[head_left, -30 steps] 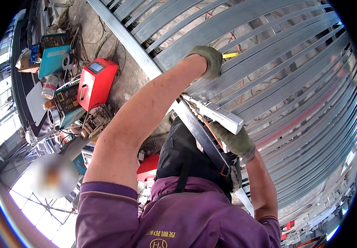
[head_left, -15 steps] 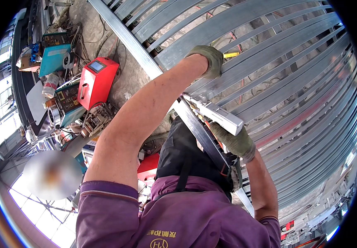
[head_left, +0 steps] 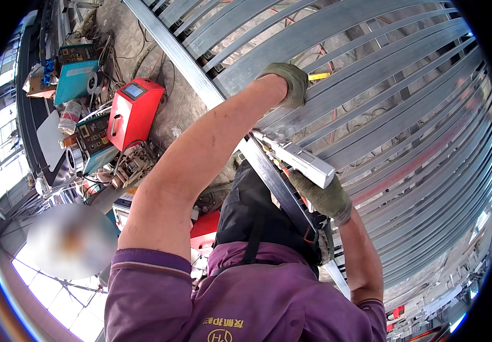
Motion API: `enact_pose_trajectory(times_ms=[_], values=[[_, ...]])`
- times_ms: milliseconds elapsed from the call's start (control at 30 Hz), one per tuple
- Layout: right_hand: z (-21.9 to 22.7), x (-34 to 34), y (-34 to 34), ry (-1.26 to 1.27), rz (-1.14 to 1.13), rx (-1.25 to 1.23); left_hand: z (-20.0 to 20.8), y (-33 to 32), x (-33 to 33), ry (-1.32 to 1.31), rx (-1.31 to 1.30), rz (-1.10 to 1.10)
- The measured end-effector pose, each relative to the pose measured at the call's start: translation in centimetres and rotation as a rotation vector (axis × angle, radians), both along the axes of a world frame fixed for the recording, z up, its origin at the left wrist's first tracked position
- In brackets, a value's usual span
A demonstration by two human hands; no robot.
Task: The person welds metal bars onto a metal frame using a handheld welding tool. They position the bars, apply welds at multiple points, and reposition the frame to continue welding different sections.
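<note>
My left hand (head_left: 289, 85), in a green work glove, rests on the flat grey metal bars of a large grille (head_left: 343, 100). Its fingers curl down out of sight, and a short yellow piece (head_left: 319, 76) shows just beyond them. In my gloved right hand (head_left: 324, 198) is a boxy silver handheld welding gun (head_left: 306, 162), gripped from below. The gun's narrow front end reaches toward the corner where the bars meet the shiny side rail (head_left: 269, 179). What the tip touches is too small to make out.
On the left stand a red machine (head_left: 135, 108) with a small screen and teal machines (head_left: 75, 80) with wire spools and tangled cables. A second red case (head_left: 205, 228) sits beside my legs. Orange and dark cables run over the floor beneath the grille. A person stands at lower left.
</note>
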State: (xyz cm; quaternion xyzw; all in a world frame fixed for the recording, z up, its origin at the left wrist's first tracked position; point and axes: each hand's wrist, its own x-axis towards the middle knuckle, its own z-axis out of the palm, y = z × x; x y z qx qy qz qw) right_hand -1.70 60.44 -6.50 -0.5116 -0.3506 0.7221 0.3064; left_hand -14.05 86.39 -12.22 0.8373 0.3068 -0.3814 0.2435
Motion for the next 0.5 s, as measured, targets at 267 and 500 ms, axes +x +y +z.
enact_pose_trajectory(times_ms=[267,500], values=[[-0.7,-0.3,-0.9,0.002,-0.057,-0.003,-0.2,-0.1,0.2,0.0,0.001,-0.006],[-0.7,-0.2,-1.1,-0.057,-0.024,0.008,-1.0,0.1,0.0,0.005,0.004,-0.026]])
